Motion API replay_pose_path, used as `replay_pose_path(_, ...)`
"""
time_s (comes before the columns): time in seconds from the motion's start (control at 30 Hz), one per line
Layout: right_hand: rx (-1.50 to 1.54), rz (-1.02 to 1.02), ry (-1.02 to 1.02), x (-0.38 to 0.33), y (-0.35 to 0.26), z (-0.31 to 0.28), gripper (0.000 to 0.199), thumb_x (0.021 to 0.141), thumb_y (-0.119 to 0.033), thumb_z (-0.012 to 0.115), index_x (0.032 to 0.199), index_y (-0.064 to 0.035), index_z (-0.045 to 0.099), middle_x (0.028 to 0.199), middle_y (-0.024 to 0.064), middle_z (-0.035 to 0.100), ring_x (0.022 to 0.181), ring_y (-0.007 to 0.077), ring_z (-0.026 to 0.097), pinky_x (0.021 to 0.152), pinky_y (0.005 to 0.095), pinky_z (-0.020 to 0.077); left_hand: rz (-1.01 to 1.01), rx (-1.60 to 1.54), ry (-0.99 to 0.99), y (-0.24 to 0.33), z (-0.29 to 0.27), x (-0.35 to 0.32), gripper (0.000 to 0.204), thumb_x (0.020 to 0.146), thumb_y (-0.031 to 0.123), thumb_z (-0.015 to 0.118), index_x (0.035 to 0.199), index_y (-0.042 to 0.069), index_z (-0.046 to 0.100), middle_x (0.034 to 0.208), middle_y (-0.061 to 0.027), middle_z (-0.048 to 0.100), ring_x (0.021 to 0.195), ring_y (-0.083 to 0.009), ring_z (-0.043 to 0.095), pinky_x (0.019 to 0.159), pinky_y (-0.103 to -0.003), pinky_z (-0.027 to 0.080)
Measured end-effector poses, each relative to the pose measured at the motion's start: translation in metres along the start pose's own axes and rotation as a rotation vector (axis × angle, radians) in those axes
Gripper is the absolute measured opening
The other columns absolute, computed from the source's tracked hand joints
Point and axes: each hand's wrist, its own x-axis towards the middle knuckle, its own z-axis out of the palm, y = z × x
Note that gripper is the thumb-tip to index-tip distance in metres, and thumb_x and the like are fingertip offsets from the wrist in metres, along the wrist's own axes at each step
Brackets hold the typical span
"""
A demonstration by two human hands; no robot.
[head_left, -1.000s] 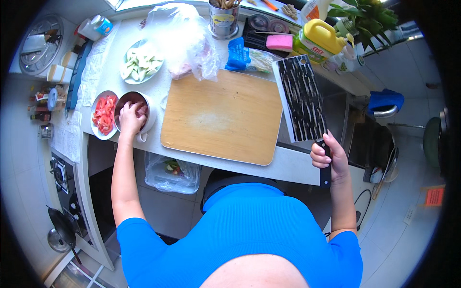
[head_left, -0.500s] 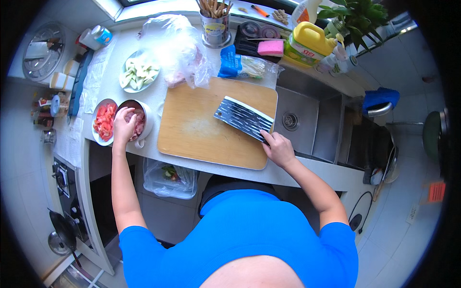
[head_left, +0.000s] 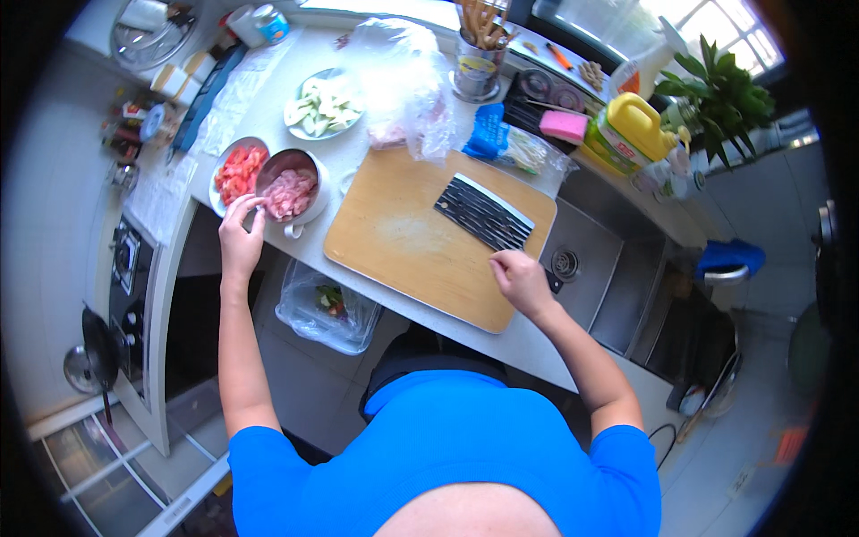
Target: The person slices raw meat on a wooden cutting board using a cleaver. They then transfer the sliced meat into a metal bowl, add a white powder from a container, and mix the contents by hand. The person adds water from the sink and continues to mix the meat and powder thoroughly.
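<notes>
I see the left hand (head_left: 240, 238) at the near-left edge of a white handled pot (head_left: 318, 211), outside its mouth, thumb and fingers bent toward each other; whether they pinch the rim or anything else I cannot tell. Chopped meat (head_left: 291, 192) lies inside the pot, now in plain sight, and red cut pieces (head_left: 240, 173) sit on the dish just to its left. To the right, the cleaver (head_left: 483, 213) lies with its blade flat on the wooden board (head_left: 403, 242), and the right hand (head_left: 523, 279) is curled over its handle; I cannot tell whether the fingers grip it or only rest there. I judge that the meat is gathered in the pot and that the blade is set down, out of cutting use.

Against the earlier frames, from left to right: the left hand, first down in the meat and then over it, is now drawn back to the edge. The cleaver, a second ago raised upright beside the board, is down on it. Half a second ago the right hand showed in much the same place. My view has also turned, so the bench (head_left: 306, 55) slants more steeply toward the sink (head_left: 586, 240).
</notes>
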Motion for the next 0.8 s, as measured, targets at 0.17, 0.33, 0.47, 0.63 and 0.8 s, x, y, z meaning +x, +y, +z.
replay_pose_path(0.17, 0.684, 0.179, -0.349, 0.032, -0.054, 0.079, 0.020, 0.088, -0.012, 0.059, 0.103, 0.0001, 0.065, 0.085, 0.0105, 0.069, 0.078, 0.0165, 0.066, 0.071, 0.0291, 0.0532, 0.009, 0.064, 0.036, 0.015, -0.027, -0.032, 0.017, 0.081, 0.005, 0.063, 0.097, 0.002, 0.067, 0.108, -0.0155, 0.063, 0.103, -0.0308, 0.060, 0.092, -0.038, 0.047)
replay_pose_path(0.33, 1.204, 0.508, -0.603, 0.070, -0.134, 0.151, 0.038, 0.091, -0.012, 0.058, 0.127, -0.0040, 0.052, 0.104, 0.0078, 0.060, 0.084, 0.0151, 0.063, 0.073, 0.0271, 0.0543, -0.048, 0.064, 0.048, -0.018, -0.059, -0.053, 0.013, 0.083, 0.004, 0.063, 0.095, 0.001, 0.067, 0.109, -0.0151, 0.064, 0.105, -0.0299, 0.061, 0.093, -0.037, 0.047)
replay_pose_path(0.47, 1.399, 0.709, -0.506, 0.111, -0.177, 0.200, 0.055, 0.092, -0.008, 0.056, 0.142, -0.0076, 0.033, 0.114, 0.0117, 0.053, 0.088, 0.0191, 0.063, 0.077, 0.0301, 0.0554, -0.036, 0.017, 0.015, -0.061, -0.070, -0.059, 0.013, 0.082, 0.005, 0.064, 0.094, 0.001, 0.068, 0.106, -0.0163, 0.064, 0.101, -0.0318, 0.061, 0.089, -0.038, 0.049)
replay_pose_path(0.63, 1.485, 0.831, -0.395, 0.155, -0.201, 0.264, 0.037, 0.096, -0.029, 0.055, 0.121, -0.0024, 0.049, 0.110, 0.0126, 0.055, 0.084, 0.0210, 0.063, 0.076, 0.0347, 0.0551, -0.066, -0.047, -0.072, -0.126, -0.085, -0.065, 0.013, 0.082, 0.004, 0.064, 0.094, 0.001, 0.067, 0.105, -0.0157, 0.064, 0.098, -0.0314, 0.062, 0.086, -0.037, 0.050)
replay_pose_path(0.8, 0.967, 0.485, -0.089, 0.154, -0.202, 0.304, 0.043, 0.097, -0.040, 0.049, 0.076, -0.0040, 0.059, 0.067, 0.0012, 0.057, 0.065, 0.0107, 0.054, 0.059, 0.0266, 0.0452, -0.107, -0.071, -0.073, -0.163, -0.109, -0.075, 0.011, 0.083, 0.004, 0.063, 0.093, 0.001, 0.067, 0.104, -0.0148, 0.064, 0.098, -0.0302, 0.063, 0.086, -0.036, 0.050)
